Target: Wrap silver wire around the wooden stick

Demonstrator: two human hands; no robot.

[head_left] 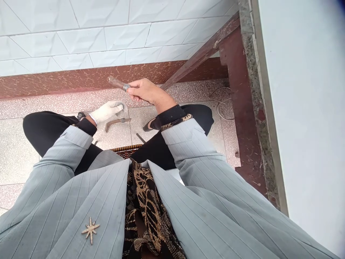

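Note:
My right hand (144,90) is closed round one end of a short brown stick (115,82), which points left above the floor. Thin grey wire (125,87) is wound round the stick beside my fingertips. Lower and to the left, my left hand (104,111) wears a white knitted glove. Its thumb and fingers pinch what looks like a loose coil of fine grey wire (124,108). Just below the glove is a bent brown stick (110,123) with a grey wrapping near its right end; whether it touches the glove I cannot tell.
White tiles (126,37) and a reddish-brown skirting (67,82) run ahead. At the right stand a dark red wooden frame (239,97) and a pale cable (223,111) on the floor. A woven seat edge (126,148) shows between my legs, near a dark rod (140,138).

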